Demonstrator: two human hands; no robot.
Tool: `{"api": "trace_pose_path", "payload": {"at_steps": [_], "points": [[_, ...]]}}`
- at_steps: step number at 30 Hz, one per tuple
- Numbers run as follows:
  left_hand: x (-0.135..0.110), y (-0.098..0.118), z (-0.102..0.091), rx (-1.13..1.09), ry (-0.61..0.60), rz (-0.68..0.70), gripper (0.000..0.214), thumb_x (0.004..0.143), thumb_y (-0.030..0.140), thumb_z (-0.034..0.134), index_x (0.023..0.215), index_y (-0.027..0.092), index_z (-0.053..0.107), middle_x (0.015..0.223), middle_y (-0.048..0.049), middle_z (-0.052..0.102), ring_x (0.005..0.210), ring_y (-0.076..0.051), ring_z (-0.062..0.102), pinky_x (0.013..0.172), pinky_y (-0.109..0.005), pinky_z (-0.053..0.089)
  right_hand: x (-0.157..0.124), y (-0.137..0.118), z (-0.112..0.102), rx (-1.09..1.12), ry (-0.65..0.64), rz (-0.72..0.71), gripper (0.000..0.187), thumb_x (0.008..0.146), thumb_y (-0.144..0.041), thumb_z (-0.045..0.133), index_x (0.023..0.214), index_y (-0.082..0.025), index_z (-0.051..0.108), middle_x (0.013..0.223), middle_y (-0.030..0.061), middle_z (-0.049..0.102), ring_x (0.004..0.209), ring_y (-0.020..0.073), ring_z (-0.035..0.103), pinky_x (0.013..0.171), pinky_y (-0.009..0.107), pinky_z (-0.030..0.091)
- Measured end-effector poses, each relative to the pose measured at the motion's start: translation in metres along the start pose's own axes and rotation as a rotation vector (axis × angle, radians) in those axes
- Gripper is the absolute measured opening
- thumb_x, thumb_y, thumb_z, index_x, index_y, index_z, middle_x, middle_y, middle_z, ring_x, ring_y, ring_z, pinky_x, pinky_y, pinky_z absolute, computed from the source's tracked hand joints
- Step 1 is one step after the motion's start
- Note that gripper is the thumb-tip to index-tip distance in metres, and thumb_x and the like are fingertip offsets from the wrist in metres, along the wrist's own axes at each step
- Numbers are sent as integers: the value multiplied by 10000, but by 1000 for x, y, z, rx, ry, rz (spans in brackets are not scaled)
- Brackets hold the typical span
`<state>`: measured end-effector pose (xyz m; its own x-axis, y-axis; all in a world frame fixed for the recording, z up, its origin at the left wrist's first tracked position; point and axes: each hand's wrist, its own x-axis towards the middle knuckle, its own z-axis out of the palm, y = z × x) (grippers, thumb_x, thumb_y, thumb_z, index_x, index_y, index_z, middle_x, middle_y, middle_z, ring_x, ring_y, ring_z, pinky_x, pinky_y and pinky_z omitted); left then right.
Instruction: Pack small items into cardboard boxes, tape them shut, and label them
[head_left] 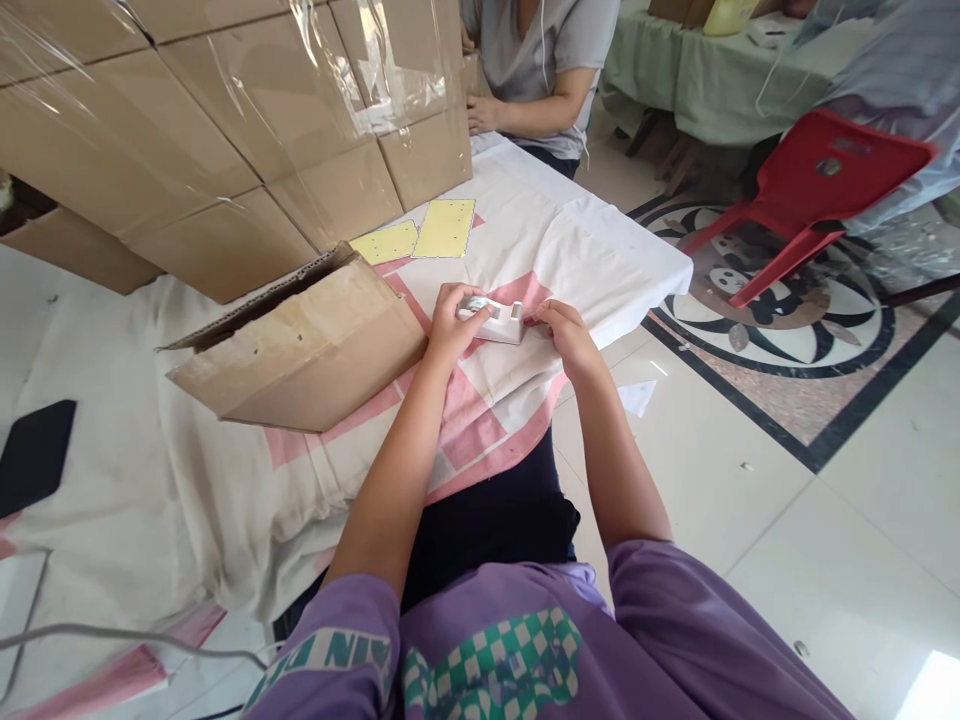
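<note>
My left hand (450,322) is closed around the left end of a small white tape dispenser (498,320) that rests on the white and pink cloth (525,260) covering the table. My right hand (564,332) pinches at the dispenser's right end, fingers pressed together. What sits between those fingertips is too small to make out. Both forearms reach forward from my purple sleeves.
An open cardboard box (315,345) lies just left of my hands. Stacked taped cartons (225,130) fill the back left. Two yellow sheets (420,235) lie beyond. Another person (536,60) sits across the table. A red plastic chair (817,180) stands right. A black object (34,455) lies far left.
</note>
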<state>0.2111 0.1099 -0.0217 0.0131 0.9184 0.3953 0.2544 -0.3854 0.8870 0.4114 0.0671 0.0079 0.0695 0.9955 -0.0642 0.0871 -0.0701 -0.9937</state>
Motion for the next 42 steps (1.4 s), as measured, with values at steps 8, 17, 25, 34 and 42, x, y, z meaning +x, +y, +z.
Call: {"api": "trace_pose_path", "payload": {"at_steps": [8, 17, 25, 34, 42], "points": [[-3, 7, -3, -18, 13, -13, 58, 854, 227, 684, 892, 254, 718, 1087, -52, 599, 1089, -223, 600, 989, -305, 467, 0, -5, -4, 43, -16, -8, 164, 801, -331, 586, 684, -232, 644, 876, 39, 753, 959, 232, 670, 913, 374, 513], [1, 4, -2, -107, 28, -37, 184, 877, 193, 555, 862, 250, 730, 1082, -50, 610, 1086, -218, 617, 967, -297, 483, 14, 1, -6, 145, -65, 8, 199, 815, -384, 605, 709, -218, 578, 854, 43, 737, 841, 215, 708, 673, 309, 458], [13, -2, -1, -160, 17, -108, 119, 763, 159, 568, 771, 236, 659, 1041, -38, 627, 1080, -215, 617, 974, -302, 482, 10, -30, -15, 241, -93, -133, 344, 901, -492, 580, 727, -261, 393, 667, 2, 587, 595, 156, 537, 619, 336, 480], [24, -2, -1, -168, -65, -147, 117, 738, 118, 587, 703, 228, 606, 1027, -33, 648, 1062, -223, 625, 950, -334, 502, 24, -38, 8, -61, -115, -352, 321, 839, -273, 720, 1007, -268, 447, 1128, 33, 675, 951, 200, 637, 850, 430, 546], [21, 2, -8, -115, -131, -94, 153, 880, 185, 646, 737, 230, 616, 1164, -54, 617, 1248, -258, 562, 1042, -327, 475, 38, -22, 37, -355, -199, -433, 309, 891, -329, 684, 1051, -270, 427, 1176, 77, 643, 1249, 330, 540, 980, 541, 491]]}}
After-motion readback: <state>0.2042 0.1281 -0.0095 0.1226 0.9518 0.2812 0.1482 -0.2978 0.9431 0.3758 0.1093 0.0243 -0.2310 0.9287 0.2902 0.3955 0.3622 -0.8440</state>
